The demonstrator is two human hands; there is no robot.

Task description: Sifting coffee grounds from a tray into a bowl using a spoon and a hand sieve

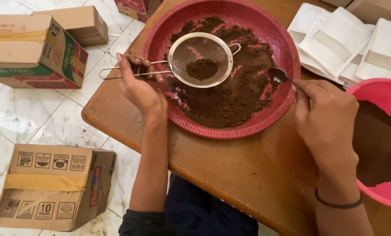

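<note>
left hand (138,89): sieve (200,60) | right hand (324,116): spoon (277,75), handle hidden | bowl (390,94) cropped

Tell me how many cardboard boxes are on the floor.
4 at least. One printed box upper left, a plain one behind it, a red one cut off at the top edge, and one lower left. The table may hide others.

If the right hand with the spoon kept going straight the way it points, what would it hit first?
The right hand aims its spoon up and to the left, over the red tray. It would probably meet the brown powder first, then the sieve in the left hand; depth is unclear.
</note>
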